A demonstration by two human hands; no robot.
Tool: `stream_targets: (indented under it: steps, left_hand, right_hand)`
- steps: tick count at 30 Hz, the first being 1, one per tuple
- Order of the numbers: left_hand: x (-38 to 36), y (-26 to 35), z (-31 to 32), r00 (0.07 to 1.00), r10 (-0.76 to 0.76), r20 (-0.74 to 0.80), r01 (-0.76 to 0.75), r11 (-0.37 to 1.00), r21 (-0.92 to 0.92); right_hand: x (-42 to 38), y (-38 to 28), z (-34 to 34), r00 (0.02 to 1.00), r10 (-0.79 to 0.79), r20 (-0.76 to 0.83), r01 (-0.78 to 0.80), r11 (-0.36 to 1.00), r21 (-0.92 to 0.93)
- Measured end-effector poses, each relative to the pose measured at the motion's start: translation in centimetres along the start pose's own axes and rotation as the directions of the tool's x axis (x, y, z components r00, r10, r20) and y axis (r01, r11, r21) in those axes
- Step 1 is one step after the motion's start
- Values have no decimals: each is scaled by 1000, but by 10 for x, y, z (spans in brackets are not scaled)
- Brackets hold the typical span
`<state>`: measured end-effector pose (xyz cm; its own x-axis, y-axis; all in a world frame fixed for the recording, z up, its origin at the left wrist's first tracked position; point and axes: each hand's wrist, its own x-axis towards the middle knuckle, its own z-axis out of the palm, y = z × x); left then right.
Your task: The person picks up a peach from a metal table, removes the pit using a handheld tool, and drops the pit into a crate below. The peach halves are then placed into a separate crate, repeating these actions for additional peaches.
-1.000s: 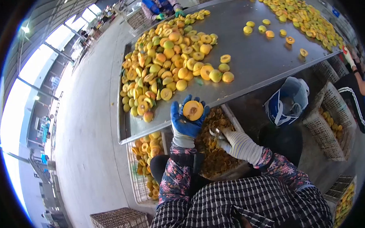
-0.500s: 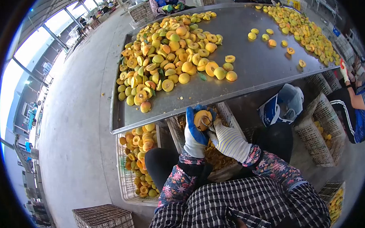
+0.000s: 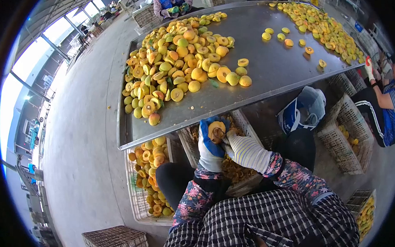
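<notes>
My left hand point(image 3: 210, 145), in a white glove with a blue palm, is closed around a halved yellow peach point(image 3: 216, 130), cut face up. My right hand point(image 3: 247, 151), in a striped white glove, is closed on a small pitting tool point(image 3: 224, 141). Its thin metal end meets the peach half; most of the handle is hidden in the fingers. Below both hands stands a crate point(image 3: 251, 129) with brownish scraps inside. Just beyond them is the rim of a metal table point(image 3: 171, 132) bearing a heap of peach halves point(image 3: 177, 94).
A crate of peach halves point(image 3: 135, 199) is at my left, with an upturned-looking crate point(image 3: 116, 239) behind it. At my right are a blue-and-white bucket point(image 3: 288, 120) and a tilted crate point(image 3: 359, 157). Co-workers sit at the far side point(image 3: 176, 2) and right point(image 3: 386, 106).
The view has shifted slightly. My left hand has tilted the peach half so its cut face shows more, and my right hand's tool stays against it.
</notes>
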<state>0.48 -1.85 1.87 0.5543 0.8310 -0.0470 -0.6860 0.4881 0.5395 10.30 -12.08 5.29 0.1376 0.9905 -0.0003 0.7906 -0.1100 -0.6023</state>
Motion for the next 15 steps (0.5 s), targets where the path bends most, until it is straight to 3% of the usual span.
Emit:
stream_targets:
  steps: [1, 4, 5, 9, 12, 13, 15]
  left_hand:
    - [2, 2, -5, 1000, -18, 25, 16, 997, 75]
    - [1, 11, -7, 976, -199, 90, 207, 974, -94]
    - [2, 11, -4, 982, -180, 59, 185, 978, -91]
    - [8, 15, -7, 967, -247, 61, 241, 967, 86]
    - [10, 18, -6, 938, -335, 95, 321, 938, 133]
    - [10, 18, -5, 930, -350, 114, 333, 932, 143]
    - [10, 16, -4, 930, -344, 132, 334, 938, 90]
  right_hand:
    - [-1, 0, -2, 1000, 1, 20, -2, 999, 51]
    - [-5, 1, -6, 999, -22, 46, 14, 986, 168]
    - [-5, 4, -5, 999, -45, 27, 40, 982, 183]
    - [-6, 5, -10, 992, -34, 121, 16, 990, 141]
    - [-6, 16, 19, 955, -225, -192, 280, 896, 344]
    - [-9, 14, 16, 995, -102, -20, 95, 808, 581]
    - [-17, 4, -1, 925, 5, 381, -342, 449, 825]
